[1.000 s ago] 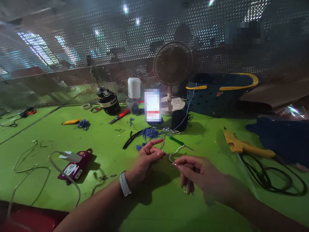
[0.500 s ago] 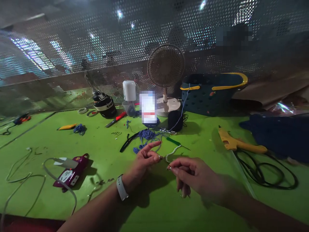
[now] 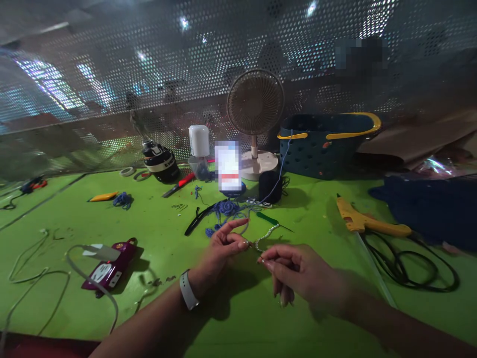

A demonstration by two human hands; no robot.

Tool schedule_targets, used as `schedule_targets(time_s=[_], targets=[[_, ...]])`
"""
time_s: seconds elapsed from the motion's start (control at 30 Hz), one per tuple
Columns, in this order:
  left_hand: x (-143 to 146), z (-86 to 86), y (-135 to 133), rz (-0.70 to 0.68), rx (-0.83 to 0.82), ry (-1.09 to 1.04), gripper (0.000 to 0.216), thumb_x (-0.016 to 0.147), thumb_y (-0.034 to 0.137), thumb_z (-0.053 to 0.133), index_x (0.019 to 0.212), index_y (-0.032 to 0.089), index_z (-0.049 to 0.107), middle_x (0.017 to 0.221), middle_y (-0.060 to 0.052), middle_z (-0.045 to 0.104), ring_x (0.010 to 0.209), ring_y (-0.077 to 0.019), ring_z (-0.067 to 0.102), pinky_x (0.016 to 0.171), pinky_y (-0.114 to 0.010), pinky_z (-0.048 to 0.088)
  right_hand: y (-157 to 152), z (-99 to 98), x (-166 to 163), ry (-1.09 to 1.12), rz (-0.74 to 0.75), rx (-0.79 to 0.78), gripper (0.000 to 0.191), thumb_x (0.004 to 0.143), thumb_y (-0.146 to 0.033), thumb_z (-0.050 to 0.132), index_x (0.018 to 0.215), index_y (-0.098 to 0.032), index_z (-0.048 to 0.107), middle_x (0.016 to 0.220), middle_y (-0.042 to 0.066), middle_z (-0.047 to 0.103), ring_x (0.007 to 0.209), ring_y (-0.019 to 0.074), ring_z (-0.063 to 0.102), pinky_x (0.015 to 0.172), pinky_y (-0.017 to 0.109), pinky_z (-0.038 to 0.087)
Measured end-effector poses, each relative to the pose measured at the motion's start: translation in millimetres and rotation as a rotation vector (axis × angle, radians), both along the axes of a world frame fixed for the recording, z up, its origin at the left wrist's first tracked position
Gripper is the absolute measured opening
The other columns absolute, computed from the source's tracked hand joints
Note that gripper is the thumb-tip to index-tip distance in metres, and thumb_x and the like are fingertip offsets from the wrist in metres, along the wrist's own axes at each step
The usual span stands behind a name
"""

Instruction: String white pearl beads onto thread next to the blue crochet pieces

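Note:
Over the green table, my left hand (image 3: 227, 244) pinches a tiny dark piece between thumb and forefinger, another finger stretched out; what that piece is cannot be made out. A small gap away, my right hand (image 3: 294, 271) has thumb and forefinger closed at the lower end of a silvery bead chain (image 3: 265, 236). The chain curves up from those fingertips to a green-handled crochet hook (image 3: 267, 218) lying on the table. Just beyond my left hand lie blue crocheted pieces and yarn (image 3: 227, 207) and a black strap-like strip (image 3: 197, 219).
Farther back stand a phone (image 3: 228, 166), fan (image 3: 255, 102), dark yarn ball (image 3: 270, 186), basket (image 3: 316, 154) and black bottle (image 3: 161, 161). A yellow glue gun (image 3: 368, 223) with its cable lies right. On the left are a purple power strip (image 3: 108, 268), white cables and a yellow cutter (image 3: 104, 196).
Both hands keep almost the same pose and place, fingertips still pinched. The other things lie as before; the view has shifted very slightly.

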State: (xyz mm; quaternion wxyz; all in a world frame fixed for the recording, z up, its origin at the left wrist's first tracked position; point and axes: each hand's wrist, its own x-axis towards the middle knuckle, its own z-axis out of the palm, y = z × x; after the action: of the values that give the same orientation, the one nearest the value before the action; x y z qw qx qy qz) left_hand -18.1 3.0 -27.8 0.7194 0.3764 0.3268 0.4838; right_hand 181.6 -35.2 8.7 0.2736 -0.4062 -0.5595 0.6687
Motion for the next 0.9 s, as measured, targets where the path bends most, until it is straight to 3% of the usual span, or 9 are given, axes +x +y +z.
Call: schedule_targets(time_s=[0.13,0.27,0.47,0.67,0.8,0.9], targets=[[-1,0.1,1,0.020,0.123,0.020,0.049,0.068,0.012,0.080,0.114,0.018,0.064,0.066,0.003,0.068,0.063,-0.0074,0.061,0.067,-0.019,0.047,0,0.6,1,-0.024,0.000,0.003,0.024,0.089,-0.035,0.056,0.094,-0.013,0.062,0.059,-0.002,0.063,0.044,0.0071,0.058,0.043,0.017,0.047],[0,4.9,0,0.041,0.228,0.104,0.051,0.067,0.010,0.080,0.114,0.018,0.063,0.066,0.003,0.069,0.062,-0.0092,0.063,0.064,-0.020,0.049,2,-5.1,1,-0.025,-0.003,-0.007,0.027,0.089,-0.039,0.056,0.098,-0.013,0.061,0.061,-0.002,0.063,0.046,0.0082,0.060,0.044,0.019,0.047],[5,7.4,-11,0.023,0.194,0.143,0.053,0.069,0.011,0.079,0.117,0.020,0.058,0.068,0.003,0.068,0.066,-0.0106,0.063,0.069,-0.021,0.049,3,-8.6,-7,0.026,-0.008,-0.011,0.027,0.094,-0.041,0.047,0.102,-0.016,0.053,0.071,0.000,0.065,0.057,0.0117,0.065,0.056,0.025,0.051],[10,10.2,-17,0.046,0.100,0.111,0.024,0.070,0.021,0.080,0.093,0.019,0.071,0.065,0.003,0.064,0.058,-0.0072,0.056,0.058,-0.018,0.044,1,-10.0,-10,0.066,-0.011,-0.024,0.026,0.092,-0.042,0.051,0.096,-0.017,0.052,0.076,0.001,0.065,0.066,0.0132,0.067,0.065,0.029,0.053],[17,15.1,-22,-0.010,0.086,0.165,0.014,0.066,0.025,0.082,0.074,0.016,0.075,0.073,-0.003,0.068,0.065,-0.0124,0.061,0.064,-0.025,0.048,2,-11.9,-12,0.101,-0.023,-0.054,0.025,0.090,-0.039,0.054,0.099,-0.016,0.052,0.084,0.004,0.066,0.072,0.0152,0.068,0.070,0.032,0.054],[20,13.8,-25,0.008,0.155,0.205,0.007,0.069,0.023,0.080,0.072,0.018,0.076,0.074,-0.003,0.064,0.068,-0.0129,0.060,0.067,-0.028,0.048,2,-3.9,-11,0.136,-0.031,-0.096,0.027,0.090,-0.027,0.053,0.114,-0.017,0.048,0.094,0.006,0.067,0.080,0.0164,0.069,0.077,0.034,0.054]])
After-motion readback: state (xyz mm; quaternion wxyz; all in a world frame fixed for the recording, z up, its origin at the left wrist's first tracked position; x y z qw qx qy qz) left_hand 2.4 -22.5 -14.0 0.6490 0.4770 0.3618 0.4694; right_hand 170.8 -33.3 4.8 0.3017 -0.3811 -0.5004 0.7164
